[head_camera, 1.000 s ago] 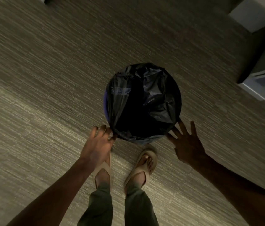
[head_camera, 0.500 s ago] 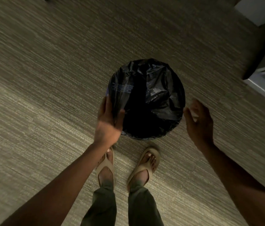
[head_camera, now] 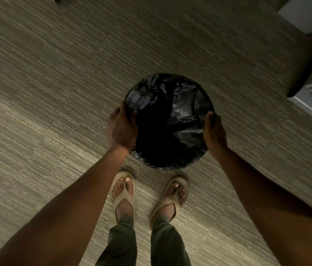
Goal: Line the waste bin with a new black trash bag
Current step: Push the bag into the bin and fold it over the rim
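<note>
Black crinkled plastic, a thin glossy trash bag (head_camera: 178,114), is lining the round waste bin (head_camera: 211,104), which is sitting on the striped grey-brown carpet (head_camera: 55,73) just beyond the person's two sandalled feet (head_camera: 123,194).

Head view, the only one: the bag's mouth is lying folded over the rim all the way round, its printed panel facing up at the far left. The bin's own wall is barely showing under the film.

The left hand (head_camera: 121,127) is gripping the left rim, thumb inside the opening, fingers wrapped down the outside, closed on bag and rim together. The right hand (head_camera: 213,131) is cupping the right rim; its fingertips are hidden behind the edge, so I cannot tell how tightly it is closing.

Judgement: hands are sitting opposite each other to seat the overhang evenly or to steady the bin. Lining looks nearly finished.

A pale furniture corner (head_camera: 308,104) is standing well apart, far right.
</note>
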### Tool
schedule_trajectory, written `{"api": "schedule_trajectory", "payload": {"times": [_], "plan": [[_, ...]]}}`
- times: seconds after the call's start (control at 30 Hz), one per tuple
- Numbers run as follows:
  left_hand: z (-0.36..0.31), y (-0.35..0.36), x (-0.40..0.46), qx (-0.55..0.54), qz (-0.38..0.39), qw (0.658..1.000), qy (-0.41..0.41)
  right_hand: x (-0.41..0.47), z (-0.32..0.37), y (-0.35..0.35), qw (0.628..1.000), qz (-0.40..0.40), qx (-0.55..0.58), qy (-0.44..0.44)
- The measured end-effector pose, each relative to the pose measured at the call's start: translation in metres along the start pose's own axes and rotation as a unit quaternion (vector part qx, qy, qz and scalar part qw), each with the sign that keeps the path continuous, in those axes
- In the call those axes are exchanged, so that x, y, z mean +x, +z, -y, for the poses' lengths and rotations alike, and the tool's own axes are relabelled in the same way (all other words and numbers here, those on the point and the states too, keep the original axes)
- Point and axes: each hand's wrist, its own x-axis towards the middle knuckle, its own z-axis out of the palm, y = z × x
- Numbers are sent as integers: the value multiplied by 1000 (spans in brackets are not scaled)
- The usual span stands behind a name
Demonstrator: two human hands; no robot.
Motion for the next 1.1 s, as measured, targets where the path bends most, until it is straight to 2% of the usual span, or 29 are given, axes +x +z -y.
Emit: {"api": "schedule_trajectory", "payload": {"times": [0.07,0.17,0.23,0.27,0.37,0.47,0.53,0.57,0.63,0.7,0.73,0.77,0.8,0.83,0.87,0.9,0.97,1.0,1.03,1.1], "plan": [[3,1,3,-31,3,999,9,5,2,-3,998,24,48,23],[8,-5,4,-191,50,980,-37,12,10,-9,989,56,98,92],[13,-12,11,-332,148,924,-122,13,14,-11,988,58,98,103],[17,-15,15,-369,189,897,-154,12,15,-11,992,50,83,84],[28,-21,26,-407,244,855,-208,9,11,-13,1000,-17,10,-17],[41,-18,34,-488,336,768,-243,8,12,-13,998,51,21,-29],[45,-18,38,-494,373,741,-261,12,12,-16,997,83,7,-1],[44,-18,40,-479,377,745,-272,12,12,-15,998,70,0,6],[37,-17,44,-420,359,782,-288,5,13,-14,999,-22,-22,-31],[25,-15,45,-349,298,835,-304,-11,15,-13,970,-140,-105,-172],[20,-13,45,-304,243,875,-288,-19,15,-9,936,-168,-155,-269],[17,-11,44,-247,164,924,-241,-27,14,-3,896,-165,-196,-362],[15,-10,42,-175,76,967,-169,-33,12,4,858,-125,-232,-440],[9,-11,39,-111,9,991,-80,-39,8,13,820,-63,-281,-495],[2,-13,37,-60,-29,997,27,-45,3,21,782,9,-352,-515],[-5,-13,35,-10,-36,989,144,-49,-1,29,748,77,-435,-496],[-19,-8,35,113,36,935,333,-50,-9,34,701,155,-566,-405],[-23,-5,37,174,83,907,375,-47,-10,33,697,164,-602,-353],[-26,-4,42,220,120,890,382,-44,-9,32,701,164,-622,-309],[-28,-4,59,255,155,895,332,-41,-7,30,703,158,-643,-260]]}}
